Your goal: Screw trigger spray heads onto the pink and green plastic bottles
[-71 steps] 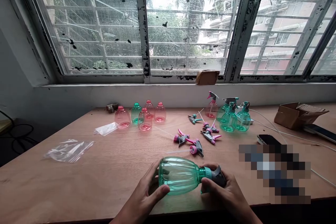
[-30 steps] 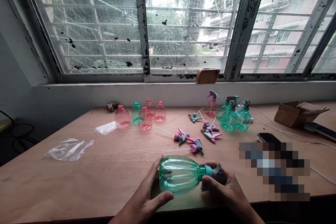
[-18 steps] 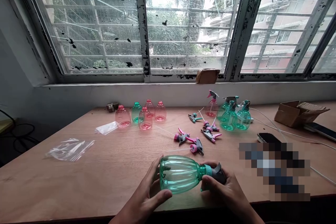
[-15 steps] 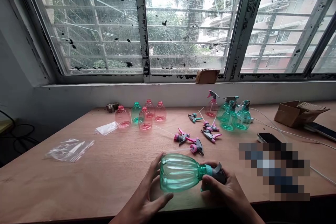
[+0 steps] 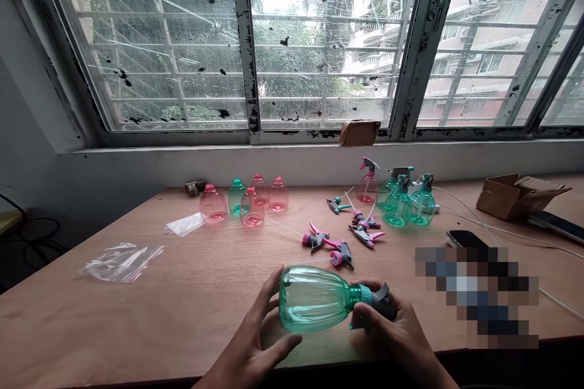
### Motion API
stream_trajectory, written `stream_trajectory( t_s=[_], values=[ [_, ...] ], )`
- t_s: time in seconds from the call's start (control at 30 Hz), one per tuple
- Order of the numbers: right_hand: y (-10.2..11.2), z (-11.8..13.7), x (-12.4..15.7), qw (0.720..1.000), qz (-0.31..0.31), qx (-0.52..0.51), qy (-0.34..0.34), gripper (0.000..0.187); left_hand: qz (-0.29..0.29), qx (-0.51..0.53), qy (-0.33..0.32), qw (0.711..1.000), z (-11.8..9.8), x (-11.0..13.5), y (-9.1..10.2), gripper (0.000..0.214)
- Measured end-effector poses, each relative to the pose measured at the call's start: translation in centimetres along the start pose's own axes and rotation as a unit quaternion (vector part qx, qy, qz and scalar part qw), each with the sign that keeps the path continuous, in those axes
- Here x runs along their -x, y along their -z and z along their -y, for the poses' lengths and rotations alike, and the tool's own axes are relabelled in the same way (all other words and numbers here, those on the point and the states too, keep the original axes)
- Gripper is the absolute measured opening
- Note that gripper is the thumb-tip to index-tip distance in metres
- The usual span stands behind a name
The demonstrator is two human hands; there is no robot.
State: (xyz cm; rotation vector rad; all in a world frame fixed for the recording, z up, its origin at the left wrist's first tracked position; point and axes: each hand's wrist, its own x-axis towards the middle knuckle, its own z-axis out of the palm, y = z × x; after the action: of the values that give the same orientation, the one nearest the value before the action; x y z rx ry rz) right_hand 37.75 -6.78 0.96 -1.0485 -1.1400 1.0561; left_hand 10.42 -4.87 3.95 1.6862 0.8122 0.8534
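A translucent green spray bottle (image 5: 314, 299) lies sideways just above the near edge of the wooden table (image 5: 191, 298). My left hand (image 5: 258, 334) cups its round base, thumb underneath and fingers curled round the far side. My right hand (image 5: 392, 331) is closed on the grey and teal trigger head (image 5: 381, 302) at the bottle's neck.
Empty pink and green bottles (image 5: 249, 199) stand at the back left. Loose pink trigger heads (image 5: 340, 242) lie mid-table. Assembled spray bottles (image 5: 401, 200) stand at the back right. Clear plastic bags (image 5: 119, 260) lie left. A phone (image 5: 463, 238), cables and a cardboard box (image 5: 513, 194) sit right.
The bottle has shifted slightly right and turned a little in my hands. My left thumb has slid lower under the base. Nothing else on the table has moved.
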Motion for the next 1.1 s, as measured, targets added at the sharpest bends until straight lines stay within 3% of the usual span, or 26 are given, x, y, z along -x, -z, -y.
stream_trajectory(
  t_s=[0.17, 0.23, 0.4, 0.5, 0.7, 0.9, 1.1],
  values=[
    [0.02, 0.12, 0.0, 1.0, 0.015, -0.005, 0.0, 0.042, 0.018, 0.049, -0.012, 0.999, 0.37, -0.1, 0.12, 0.078],
    [0.04, 0.2, 0.0, 1.0, 0.026, 0.003, -0.005, 0.042, 0.0, 0.056, -0.01, 0.998, 0.61, -0.29, 0.3, 0.076],
    [0.13, 0.28, -0.07, 0.999, 0.032, 0.012, -0.006, 0.042, 0.001, -0.046, -0.034, 0.998, 0.64, -0.41, 0.3, 0.083],
    [0.07, 0.39, -0.03, 1.0, 0.025, 0.013, -0.005, 0.041, 0.002, -0.08, -0.016, 0.997, 0.35, -0.22, 0.19, 0.09],
    [-0.03, 0.4, 0.09, 1.0, 0.022, 0.017, 0.005, 0.039, 0.0, -0.013, 0.023, 1.0, 0.46, -0.15, 0.26, 0.085],
    [0.02, 0.44, 0.01, 0.999, 0.021, 0.03, 0.006, 0.041, 0.0, -0.037, -0.015, 0.999, 0.48, -0.13, -0.02, 0.084],
    [-0.14, 0.6, 0.07, 1.0, 0.025, 0.011, 0.0, 0.039, -0.011, 0.017, 0.021, 1.0, 0.47, 0.02, 0.19, 0.083]
  ],
)
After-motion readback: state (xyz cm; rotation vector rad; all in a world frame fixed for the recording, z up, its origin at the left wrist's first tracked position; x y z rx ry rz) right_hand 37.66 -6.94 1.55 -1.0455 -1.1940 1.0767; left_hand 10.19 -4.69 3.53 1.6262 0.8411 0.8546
